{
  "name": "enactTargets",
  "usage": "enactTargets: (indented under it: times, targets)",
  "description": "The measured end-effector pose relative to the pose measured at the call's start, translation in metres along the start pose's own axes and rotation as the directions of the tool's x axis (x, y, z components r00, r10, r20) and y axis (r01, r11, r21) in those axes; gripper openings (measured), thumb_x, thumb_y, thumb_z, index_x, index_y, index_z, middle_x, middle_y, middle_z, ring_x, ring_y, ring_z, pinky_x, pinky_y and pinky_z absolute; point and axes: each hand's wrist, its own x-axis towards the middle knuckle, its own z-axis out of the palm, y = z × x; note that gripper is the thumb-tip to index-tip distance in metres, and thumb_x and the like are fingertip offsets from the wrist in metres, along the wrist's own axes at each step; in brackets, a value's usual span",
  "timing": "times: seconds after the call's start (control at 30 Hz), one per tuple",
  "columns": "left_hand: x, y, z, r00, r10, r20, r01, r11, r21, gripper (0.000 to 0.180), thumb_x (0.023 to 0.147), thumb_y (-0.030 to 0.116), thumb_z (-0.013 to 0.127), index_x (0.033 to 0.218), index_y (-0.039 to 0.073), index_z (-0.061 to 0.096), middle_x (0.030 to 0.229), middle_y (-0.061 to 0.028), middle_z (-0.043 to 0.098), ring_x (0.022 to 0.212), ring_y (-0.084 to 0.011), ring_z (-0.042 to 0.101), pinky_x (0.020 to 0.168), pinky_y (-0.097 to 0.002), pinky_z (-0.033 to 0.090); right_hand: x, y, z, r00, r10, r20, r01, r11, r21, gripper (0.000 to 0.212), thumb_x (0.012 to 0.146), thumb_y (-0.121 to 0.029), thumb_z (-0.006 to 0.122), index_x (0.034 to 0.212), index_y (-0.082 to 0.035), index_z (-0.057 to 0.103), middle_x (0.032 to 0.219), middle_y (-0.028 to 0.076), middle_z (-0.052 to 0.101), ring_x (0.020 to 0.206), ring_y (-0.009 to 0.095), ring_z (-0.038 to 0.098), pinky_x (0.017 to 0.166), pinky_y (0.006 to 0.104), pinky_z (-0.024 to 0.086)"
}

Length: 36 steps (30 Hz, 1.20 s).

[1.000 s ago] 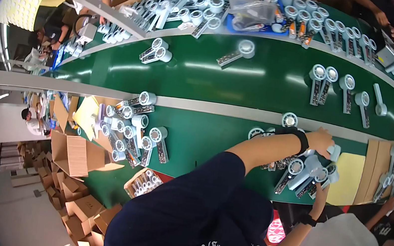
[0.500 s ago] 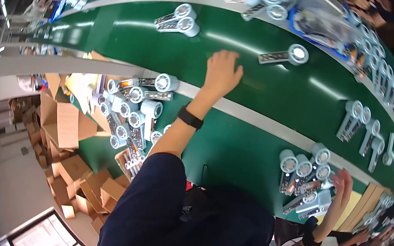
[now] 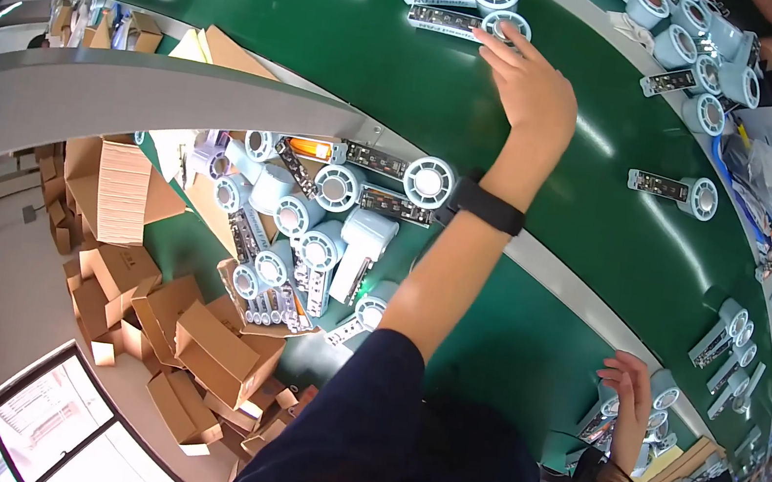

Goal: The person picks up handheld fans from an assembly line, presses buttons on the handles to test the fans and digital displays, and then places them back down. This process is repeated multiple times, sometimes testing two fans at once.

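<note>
Left fingers point(image 3: 501, 54) have moved to the nearer pale-blue device point(image 3: 461, 25), spread loosely over its round head.

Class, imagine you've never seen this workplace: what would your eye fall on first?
Probably the bare left hand, stretched over the shiny green work surface at upper centre, its fingers over the nearer of two pale blue, round-headed, plastic-looking devices. Next comes the jumbled heap of similar pale blue devices, left of that forearm. Brown cardboard boxes piled at lower left also stand out.
</note>
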Motion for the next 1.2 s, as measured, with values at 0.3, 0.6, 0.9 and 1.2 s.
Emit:
enactTargets:
  times: [0.3,0.6,0.9,1.2]
  targets:
    - [0.002,0.006,0.008,0.983,-0.065,-0.174,0.081,0.992,0.092,0.069,0.087,0.026,0.047,0.137,-0.015,0.021,0.136,-0.0452,0.015,0.129,-0.0480,0.028,0.107,-0.0386,0.025,0.024,-0.001,0.024,0.996,0.050,0.076,-0.050,0.999,-0.004,0.030,0.096,-0.018,0.041,0.116,0.002,0.050,0.104,0.009,0.058,0.092,0.016,0.057,0.084,0.0280,0.042]
    - [0.005,-0.004,0.004,0.973,-0.059,-0.221,0.060,0.998,-0.003,0.070,0.085,0.031,0.051,0.134,-0.014,0.028,0.133,-0.0453,0.023,0.130,-0.0486,0.025,0.110,-0.0411,0.019,0.026,-0.008,0.031,0.996,0.067,0.054,-0.065,0.998,-0.024,0.030,0.096,-0.019,0.042,0.117,0.001,0.050,0.104,0.009,0.058,0.092,0.016,0.057,0.084,0.0275,0.042]
    - [-0.050,0.013,-0.023,0.831,0.448,0.330,-0.226,0.814,-0.535,0.052,0.080,0.027,0.060,0.122,-0.002,0.048,0.120,-0.0219,0.050,0.115,-0.0396,0.042,0.094,-0.0467,0.036,0.024,-0.008,0.030,0.997,-0.013,0.078,0.004,0.993,0.120,0.030,0.095,-0.017,0.045,0.119,-0.001,0.050,0.107,0.007,0.058,0.095,0.015,0.057,0.085,0.0273,0.042]
    - [-0.030,0.056,0.036,0.589,0.751,0.297,-0.668,0.660,-0.343,0.038,0.070,0.022,0.064,0.101,0.002,0.054,0.094,-0.0190,0.060,0.087,-0.0356,0.058,0.077,-0.0414,0.046,0.113,0.078,-0.071,0.361,-0.274,-0.892,-0.013,0.954,-0.298,0.046,0.081,-0.022,0.063,0.121,-0.003,0.050,0.113,0.011,0.056,0.106,0.023,0.051,0.092,0.0379,0.039]
